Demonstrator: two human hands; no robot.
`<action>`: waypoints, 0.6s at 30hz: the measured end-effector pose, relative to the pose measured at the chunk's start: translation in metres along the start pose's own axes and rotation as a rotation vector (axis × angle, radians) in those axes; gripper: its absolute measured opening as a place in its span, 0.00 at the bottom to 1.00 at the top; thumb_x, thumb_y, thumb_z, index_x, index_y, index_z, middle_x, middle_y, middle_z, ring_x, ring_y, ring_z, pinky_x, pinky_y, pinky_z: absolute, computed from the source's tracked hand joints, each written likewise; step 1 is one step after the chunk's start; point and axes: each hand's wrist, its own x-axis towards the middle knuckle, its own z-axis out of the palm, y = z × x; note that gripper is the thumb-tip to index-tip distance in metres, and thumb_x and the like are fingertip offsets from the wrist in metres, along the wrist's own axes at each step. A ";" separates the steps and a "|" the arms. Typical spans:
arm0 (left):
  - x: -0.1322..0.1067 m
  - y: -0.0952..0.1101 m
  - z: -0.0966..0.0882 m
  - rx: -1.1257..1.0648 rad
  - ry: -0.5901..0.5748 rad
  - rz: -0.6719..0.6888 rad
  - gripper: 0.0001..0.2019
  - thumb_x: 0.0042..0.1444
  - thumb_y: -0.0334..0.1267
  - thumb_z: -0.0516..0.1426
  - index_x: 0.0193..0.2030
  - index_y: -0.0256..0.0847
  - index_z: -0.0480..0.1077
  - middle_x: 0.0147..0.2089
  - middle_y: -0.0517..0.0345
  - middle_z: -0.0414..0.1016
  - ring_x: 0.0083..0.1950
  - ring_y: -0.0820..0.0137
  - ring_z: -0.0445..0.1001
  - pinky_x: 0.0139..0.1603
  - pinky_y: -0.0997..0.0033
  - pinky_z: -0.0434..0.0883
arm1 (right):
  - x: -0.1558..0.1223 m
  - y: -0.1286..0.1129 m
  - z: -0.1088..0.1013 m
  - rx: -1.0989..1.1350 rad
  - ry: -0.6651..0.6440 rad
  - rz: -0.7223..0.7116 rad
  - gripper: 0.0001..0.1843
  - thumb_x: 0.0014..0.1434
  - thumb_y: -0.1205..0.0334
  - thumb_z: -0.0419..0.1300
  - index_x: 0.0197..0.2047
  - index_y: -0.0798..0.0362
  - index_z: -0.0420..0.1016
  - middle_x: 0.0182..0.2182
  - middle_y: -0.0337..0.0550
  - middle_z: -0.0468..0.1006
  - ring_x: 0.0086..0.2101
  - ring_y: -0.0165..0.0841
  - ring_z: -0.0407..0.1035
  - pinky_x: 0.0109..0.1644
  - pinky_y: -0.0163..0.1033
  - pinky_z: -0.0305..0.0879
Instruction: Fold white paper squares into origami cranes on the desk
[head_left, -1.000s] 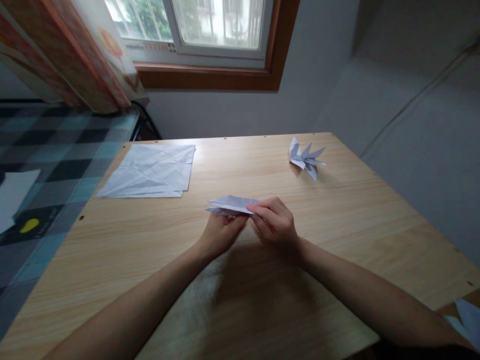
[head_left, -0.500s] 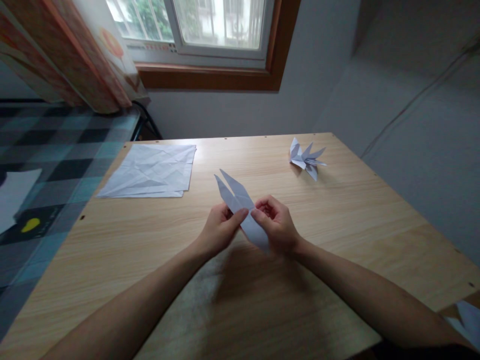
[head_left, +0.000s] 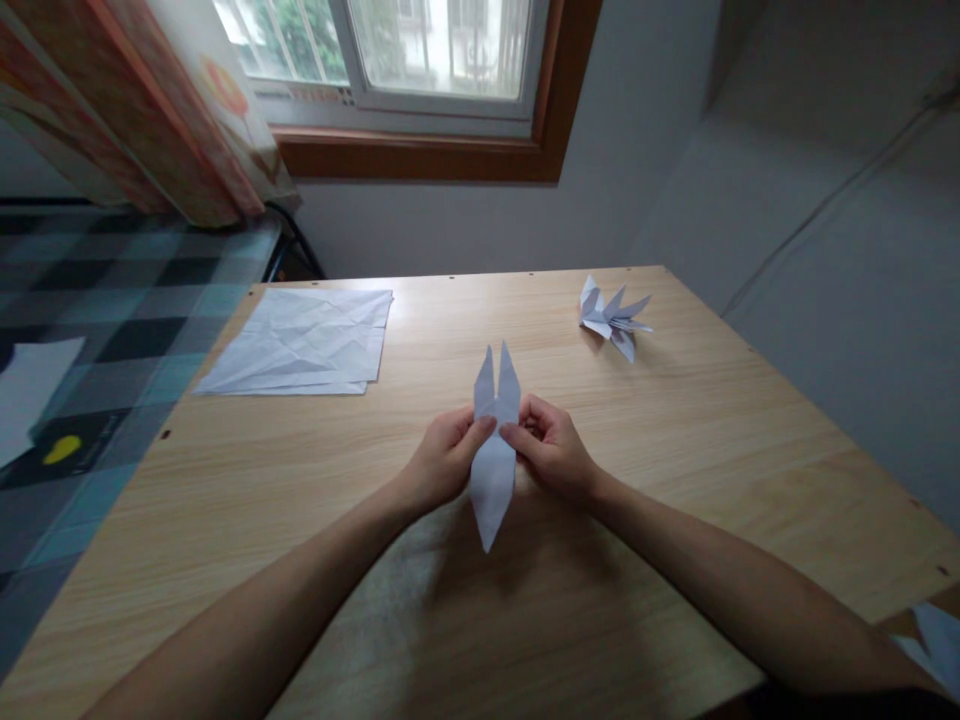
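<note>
A folded sheet of white paper (head_left: 493, 480) is held up over the middle of the table. It is long and narrow, with two separate points at its far end and a single point toward me. My left hand (head_left: 444, 452) pinches its left edge, thumb on top and fingers behind. On the opposite edge, my right hand (head_left: 556, 448) grips it the same way, its fingers curled underneath. Both thumbs lie near the paper's middle, just below the split. The underside of the paper is hidden.
Creased white sheets (head_left: 307, 340) lie stacked at the table's far left. A folded paper piece with several points (head_left: 613, 318) sits at the far right of the wooden table (head_left: 675, 420). Left of the table is a checked cloth (head_left: 135, 290) with a paper on it.
The folded paper has turned clockwise: its split end, which leaned to the left, points straight away from me. Its near point has come into view. Both hands keep their hold.
</note>
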 end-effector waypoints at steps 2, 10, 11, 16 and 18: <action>0.000 0.000 0.000 -0.014 0.003 0.004 0.19 0.62 0.50 0.54 0.31 0.36 0.72 0.29 0.58 0.72 0.31 0.71 0.67 0.31 0.73 0.65 | 0.000 0.001 0.000 0.022 -0.003 0.016 0.22 0.52 0.46 0.69 0.27 0.50 0.63 0.18 0.29 0.65 0.19 0.25 0.61 0.23 0.32 0.56; 0.003 -0.012 0.001 -0.296 0.006 -0.091 0.17 0.53 0.50 0.64 0.38 0.38 0.69 0.27 0.60 0.73 0.26 0.73 0.69 0.27 0.75 0.63 | 0.005 0.013 -0.005 0.137 0.102 0.015 0.20 0.55 0.46 0.67 0.31 0.51 0.65 0.18 0.30 0.69 0.17 0.24 0.61 0.21 0.30 0.56; 0.003 -0.013 0.001 -0.299 0.007 -0.095 0.17 0.53 0.49 0.65 0.37 0.38 0.69 0.26 0.61 0.72 0.26 0.74 0.69 0.27 0.75 0.62 | 0.005 0.014 -0.006 0.144 0.109 0.014 0.19 0.55 0.46 0.67 0.31 0.51 0.65 0.18 0.30 0.69 0.17 0.24 0.61 0.21 0.30 0.56; 0.002 -0.010 0.000 -0.211 0.004 -0.079 0.16 0.53 0.48 0.64 0.30 0.37 0.67 0.24 0.64 0.66 0.25 0.77 0.63 0.25 0.77 0.57 | 0.006 0.014 -0.006 0.160 0.122 -0.012 0.18 0.58 0.46 0.65 0.32 0.51 0.67 0.20 0.31 0.70 0.20 0.25 0.62 0.24 0.32 0.59; 0.002 -0.008 0.000 -0.162 -0.011 -0.071 0.17 0.54 0.48 0.63 0.27 0.38 0.66 0.23 0.65 0.64 0.24 0.77 0.61 0.25 0.77 0.56 | 0.006 0.014 -0.006 0.166 0.129 -0.020 0.17 0.58 0.46 0.65 0.33 0.50 0.68 0.21 0.32 0.69 0.21 0.26 0.63 0.26 0.33 0.60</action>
